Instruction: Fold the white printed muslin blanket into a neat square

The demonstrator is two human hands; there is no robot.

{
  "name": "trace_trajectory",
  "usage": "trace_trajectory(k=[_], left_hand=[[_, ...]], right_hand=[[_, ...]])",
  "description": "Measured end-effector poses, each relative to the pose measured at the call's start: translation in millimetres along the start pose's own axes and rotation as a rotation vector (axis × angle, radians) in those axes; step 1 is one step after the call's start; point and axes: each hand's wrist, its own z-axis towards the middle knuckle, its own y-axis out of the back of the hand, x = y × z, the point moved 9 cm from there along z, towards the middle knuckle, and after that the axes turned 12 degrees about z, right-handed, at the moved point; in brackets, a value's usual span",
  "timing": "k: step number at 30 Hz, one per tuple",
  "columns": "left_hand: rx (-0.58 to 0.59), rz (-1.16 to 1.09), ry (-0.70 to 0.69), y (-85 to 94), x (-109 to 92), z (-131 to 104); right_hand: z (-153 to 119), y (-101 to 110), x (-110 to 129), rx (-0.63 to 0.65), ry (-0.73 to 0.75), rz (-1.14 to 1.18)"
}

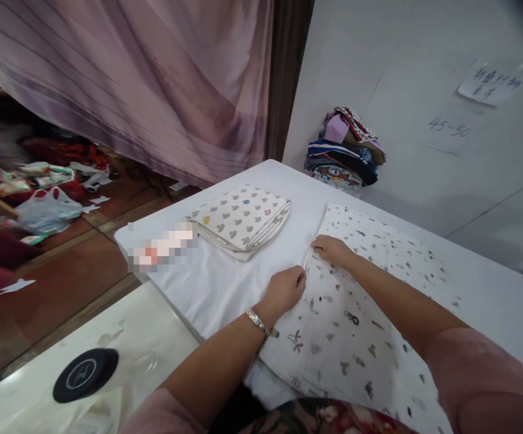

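Observation:
A white cloth with small coloured prints lies spread over the table's near right part, its close end reaching my lap. My left hand, with a silver bracelet at the wrist, is closed on the cloth's left edge. Farther along that same edge, my right hand pinches the fabric too. Beyond my left hand rests a folded cloth with grey mouse-head shapes, touched by neither hand. The exact grip of the fingertips is partly hidden.
The white-covered table meets a pale wall with paper notes. A stack of folded clothes stands by the wall. At lower left, a black round object sits on a cream surface. A pink curtain hangs behind.

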Motion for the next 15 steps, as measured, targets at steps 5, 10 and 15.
trace_trajectory(k=[5, 10, 15], left_hand=[[0.01, -0.002, 0.017, 0.5, 1, 0], [0.014, -0.009, 0.023, 0.3, 2, 0], [0.033, -0.02, 0.041, 0.5, 2, 0]], right_hand=[[0, -2, 0, 0.036, 0.011, -0.105], [-3, -2, 0, 0.053, -0.009, -0.163], [-5, 11, 8, -0.018, 0.065, -0.09]])
